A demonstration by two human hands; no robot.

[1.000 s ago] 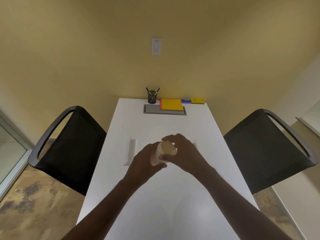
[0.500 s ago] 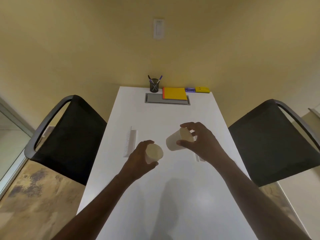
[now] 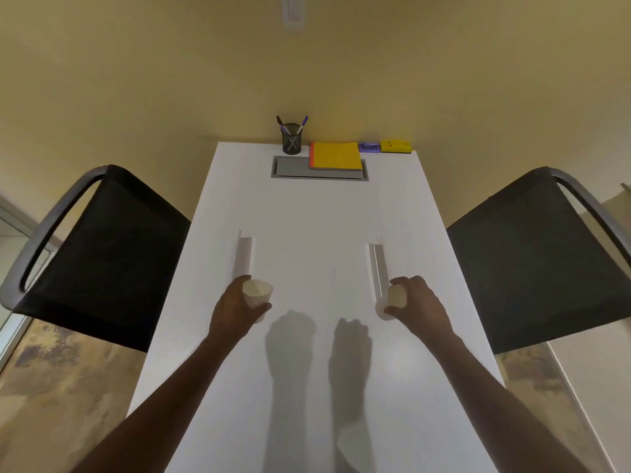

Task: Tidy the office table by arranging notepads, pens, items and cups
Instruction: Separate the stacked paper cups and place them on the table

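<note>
Head view: left hand (image 3: pixel 239 310) wraps a small cream paper cup (image 3: pixel 257 295), mouth up; right hand (image 3: pixel 418 307) grips a second cream paper cup (image 3: pixel 392 300), tilted, its rim low near the white table (image 3: pixel 307 387). Best move, I'd say: level both, set them down symmetrically, release straight up. Raised white strips (image 3: pixel 244 256) sit just beyond each hand and could catch a cup. Far ahead: black mesh pen holder (image 3: pixel 292 138), yellow notepad (image 3: pixel 336 156), well clear.
</note>
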